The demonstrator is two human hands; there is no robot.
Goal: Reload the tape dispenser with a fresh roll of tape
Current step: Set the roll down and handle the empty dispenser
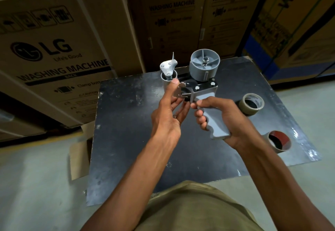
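I hold a grey tape dispenser [203, 78] above a black table [136, 131]. Its grey hub [204, 67] carries no roll. My right hand [215, 120] grips the grey pistol handle. My left hand [169, 114] pinches the metal front part of the dispenser beside the small grey roller, thumb on top. A brown roll of tape [252, 104] lies flat on the table to the right of my right hand. A second ring, a thin cardboard core with a red inside [279, 141], lies nearer the table's right edge.
Large cardboard washing machine boxes [54, 49] stand stacked behind and to the left of the table, with more boxes [299, 22] at the back right. A flattened piece of cardboard [79, 160] sticks out under the table's left side, on a grey floor.
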